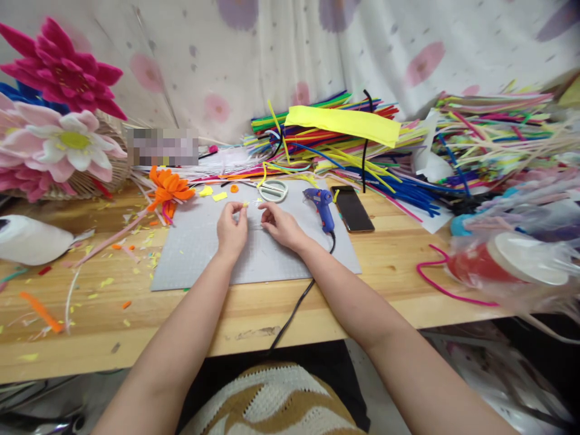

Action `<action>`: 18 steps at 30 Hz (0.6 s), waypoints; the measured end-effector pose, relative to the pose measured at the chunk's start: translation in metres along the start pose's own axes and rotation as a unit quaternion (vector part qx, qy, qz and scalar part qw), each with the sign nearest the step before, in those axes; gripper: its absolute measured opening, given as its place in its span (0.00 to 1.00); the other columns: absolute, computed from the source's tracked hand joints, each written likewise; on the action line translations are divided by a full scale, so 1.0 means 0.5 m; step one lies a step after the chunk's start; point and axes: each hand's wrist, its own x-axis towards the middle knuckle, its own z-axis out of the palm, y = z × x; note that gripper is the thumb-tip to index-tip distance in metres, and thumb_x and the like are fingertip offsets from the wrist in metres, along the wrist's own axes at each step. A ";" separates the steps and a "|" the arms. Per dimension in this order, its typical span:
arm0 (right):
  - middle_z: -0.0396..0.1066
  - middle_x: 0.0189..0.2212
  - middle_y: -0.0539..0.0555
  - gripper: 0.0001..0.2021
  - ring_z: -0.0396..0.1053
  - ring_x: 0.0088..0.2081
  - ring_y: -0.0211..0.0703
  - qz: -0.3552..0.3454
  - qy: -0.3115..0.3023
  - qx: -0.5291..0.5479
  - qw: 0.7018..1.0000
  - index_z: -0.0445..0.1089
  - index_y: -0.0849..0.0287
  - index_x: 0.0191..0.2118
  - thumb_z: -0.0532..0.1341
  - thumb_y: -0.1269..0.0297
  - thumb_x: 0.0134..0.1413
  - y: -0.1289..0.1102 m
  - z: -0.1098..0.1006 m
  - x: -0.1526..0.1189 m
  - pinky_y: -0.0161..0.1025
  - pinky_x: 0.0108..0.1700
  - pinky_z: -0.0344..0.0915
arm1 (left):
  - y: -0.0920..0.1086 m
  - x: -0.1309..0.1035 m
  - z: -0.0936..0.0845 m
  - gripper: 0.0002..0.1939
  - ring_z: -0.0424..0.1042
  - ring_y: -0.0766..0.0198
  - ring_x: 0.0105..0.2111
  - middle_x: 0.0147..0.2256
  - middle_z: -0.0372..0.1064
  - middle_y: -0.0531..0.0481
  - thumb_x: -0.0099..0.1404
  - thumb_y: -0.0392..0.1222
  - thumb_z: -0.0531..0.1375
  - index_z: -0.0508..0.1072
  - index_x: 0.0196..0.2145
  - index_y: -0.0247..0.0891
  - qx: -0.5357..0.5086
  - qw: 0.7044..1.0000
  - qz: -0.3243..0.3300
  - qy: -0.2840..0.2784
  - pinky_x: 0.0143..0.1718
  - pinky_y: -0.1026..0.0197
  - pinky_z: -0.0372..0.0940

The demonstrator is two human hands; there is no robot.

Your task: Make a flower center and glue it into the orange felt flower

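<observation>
Over the mat [190, 248], far half: left hand [232, 229], thumb and finger closed in a pinch, a small yellow bit [245, 205] at the tips. Right hand [281, 225], just beside it, fingers bent toward the bit; whether they meet or hold anything cannot be told.

Stage, as judged: fine fingertip handling of one small piece. Next move, as judged: calls for a light, steady pinch, the right hand's tips lined up with the bit.

On the mat, beyond the hands: scissors [273, 191], one. Far left part: yellow scraps [220, 196]; orange piece [234, 188], one. Right part: glue gun [321, 208], blue, cord [294, 307] running off the near edge.

At the mat's right edge: phone [354, 208], dark. At its far left corner: orange flower [168, 188]. Behind it: stems [389, 181], many colours, heaped.
</observation>
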 end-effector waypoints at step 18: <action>0.69 0.30 0.47 0.20 0.68 0.32 0.37 0.021 0.101 0.136 0.985 0.56 0.55 0.46 0.58 0.71 0.45 0.000 0.000 0.005 0.40 0.41 0.65 | 0.004 -0.011 0.012 0.05 0.67 0.65 0.28 0.25 0.69 0.53 0.56 0.42 0.56 0.69 0.26 0.39 -0.024 0.985 -0.027 -0.167 0.35 0.61 0.60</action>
